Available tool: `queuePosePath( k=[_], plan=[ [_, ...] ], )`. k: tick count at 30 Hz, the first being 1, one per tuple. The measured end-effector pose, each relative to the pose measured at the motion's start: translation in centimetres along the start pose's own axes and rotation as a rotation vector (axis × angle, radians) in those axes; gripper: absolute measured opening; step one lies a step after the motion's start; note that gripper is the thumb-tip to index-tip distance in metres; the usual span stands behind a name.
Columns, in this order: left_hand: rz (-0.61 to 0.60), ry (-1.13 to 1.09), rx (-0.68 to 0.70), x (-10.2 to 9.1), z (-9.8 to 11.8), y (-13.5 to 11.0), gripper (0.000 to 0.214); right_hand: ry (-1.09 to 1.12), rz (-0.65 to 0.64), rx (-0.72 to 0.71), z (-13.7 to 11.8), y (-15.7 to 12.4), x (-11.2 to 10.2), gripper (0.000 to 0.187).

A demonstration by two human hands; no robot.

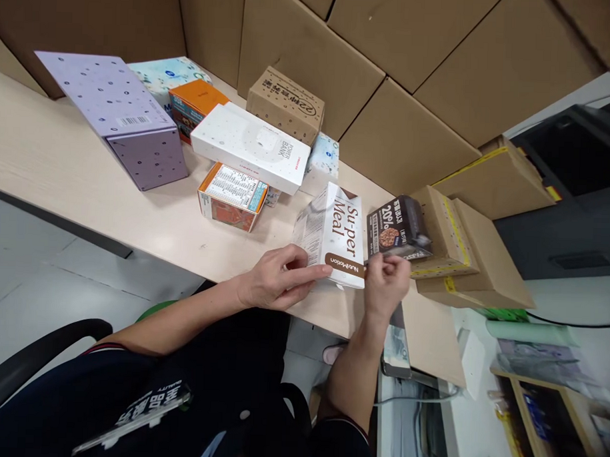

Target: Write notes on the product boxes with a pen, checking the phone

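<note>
Right at the centre, left hand wrapped about the lower left corner of the white Su-per Meal box, index finger laid flat along its front, big lettering turned sideways. Just across, right hand, fingers curled inward, blurred, at the lower right edge of that same white box; impossible to tell whether anything is pinched there.

And crowding close, the dark 20% box, right of centre, directly behind those curled fingers: little room on that side! Hard up behind it, brown cartons with yellow trim.

Now up and to the left: white power bank box, lying flat over the middle of the cluster, partly covering a blue-speckled box. Below it, orange-and-white box; behind it, brown printed box and orange box. Further out, in the upper left of the frame, big purple box, partly hiding a pale blue box.

Under it all, pale wooden table. And along the top, blocking the far side, a wall of large cartons.
</note>
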State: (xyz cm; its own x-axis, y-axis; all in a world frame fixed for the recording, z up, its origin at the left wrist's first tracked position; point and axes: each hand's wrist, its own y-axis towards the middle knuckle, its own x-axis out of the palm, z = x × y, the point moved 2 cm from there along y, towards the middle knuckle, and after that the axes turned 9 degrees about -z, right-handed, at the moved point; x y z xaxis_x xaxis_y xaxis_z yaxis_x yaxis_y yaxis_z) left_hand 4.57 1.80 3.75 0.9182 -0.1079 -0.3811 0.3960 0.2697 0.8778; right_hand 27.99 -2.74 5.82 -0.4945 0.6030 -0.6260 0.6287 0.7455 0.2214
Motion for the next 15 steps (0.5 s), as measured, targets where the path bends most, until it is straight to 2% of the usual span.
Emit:
queuePosePath(
  k=[3,6,8,10,12,15],
  plan=[
    [-0.055,0.001,-0.003,0.1,0.0,0.0,0.045,0.508,0.180,-0.098,-1.7,-0.1,-1.0,0.022],
    [-0.085,0.002,-0.002,0.2,-0.1,-0.1,0.041,0.759,0.185,-0.250,-4.5,-0.6,-1.5,0.013],
    [-0.093,0.004,-0.002,0.3,-0.2,-0.3,0.038,0.798,0.129,-0.343,-6.4,-1.2,-1.7,0.006],
    [-0.100,0.011,-0.006,0.3,-0.2,-0.3,0.034,0.783,0.048,-0.407,-8.2,-1.8,-1.5,0.014],
    [-0.112,0.019,-0.013,0.2,-0.2,-0.4,0.031,0.756,-0.038,-0.438,-9.5,-2.4,-1.2,0.018],
    [-0.118,0.017,-0.022,0.1,-0.3,-0.3,0.028,0.688,-0.164,-0.437,-10.4,-3.1,-0.5,0.014]
  ],
)
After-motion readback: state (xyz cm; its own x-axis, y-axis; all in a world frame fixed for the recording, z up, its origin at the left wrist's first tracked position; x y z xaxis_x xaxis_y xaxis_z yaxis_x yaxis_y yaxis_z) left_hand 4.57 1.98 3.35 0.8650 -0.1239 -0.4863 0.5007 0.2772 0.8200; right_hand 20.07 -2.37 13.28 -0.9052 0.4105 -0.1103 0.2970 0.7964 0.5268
